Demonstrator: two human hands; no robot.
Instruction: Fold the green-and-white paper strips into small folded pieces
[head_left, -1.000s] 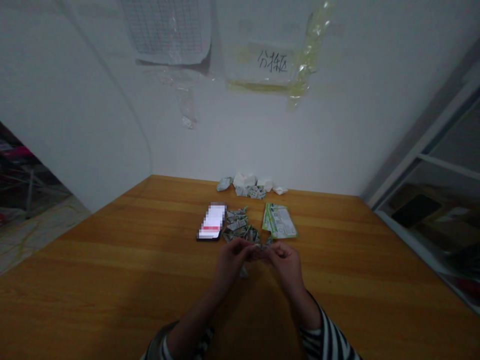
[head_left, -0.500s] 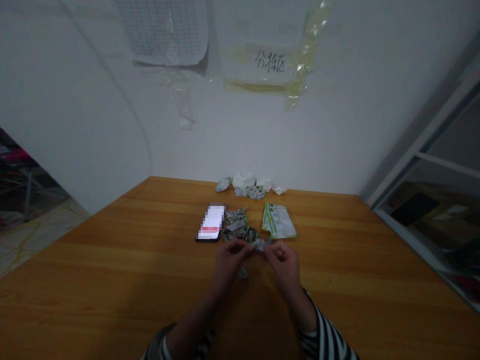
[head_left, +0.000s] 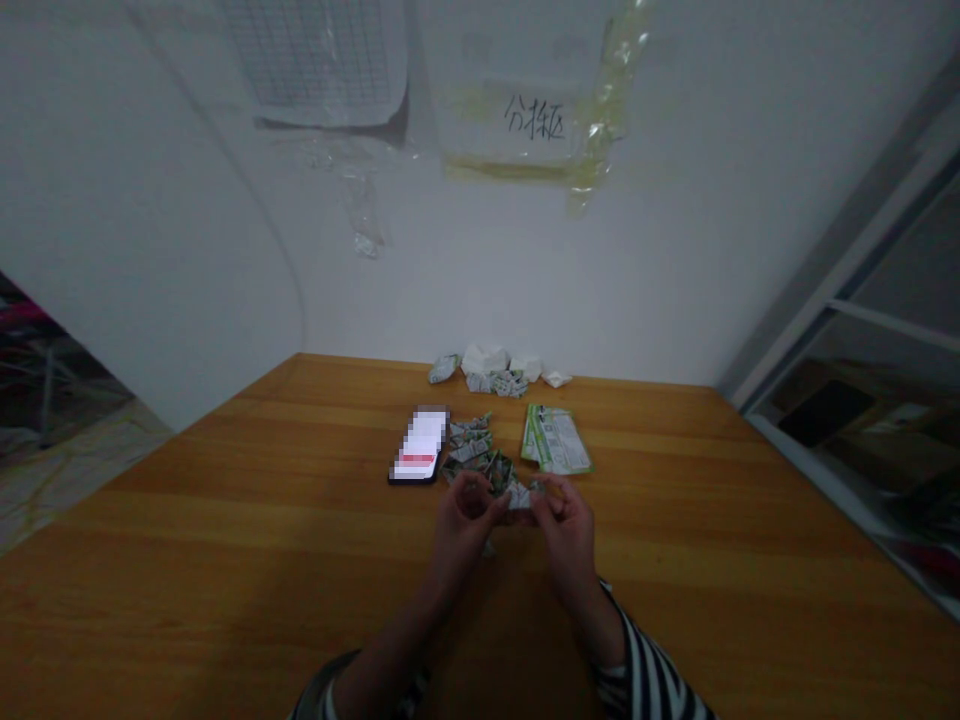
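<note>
Left hand (head_left: 466,525) and right hand (head_left: 568,525) face each other above the tabletop (head_left: 225,520), each pinching one end of a small folded piece of printed paper (head_left: 519,495) between thumb and fingers. That piece sits in the gap between the fingertips, in front of a cluster of similar folded scraps (head_left: 471,450). Just left of the cluster lies a phone (head_left: 420,446), its lit screen pixelated. Right of it, some green-and-white printed sheets (head_left: 559,442) overlap flat. Farther back, near the wall (head_left: 480,270), crumpled white and printed wads (head_left: 486,360) form a row. Striped sleeves (head_left: 649,665) cover both forearms partway.
</note>
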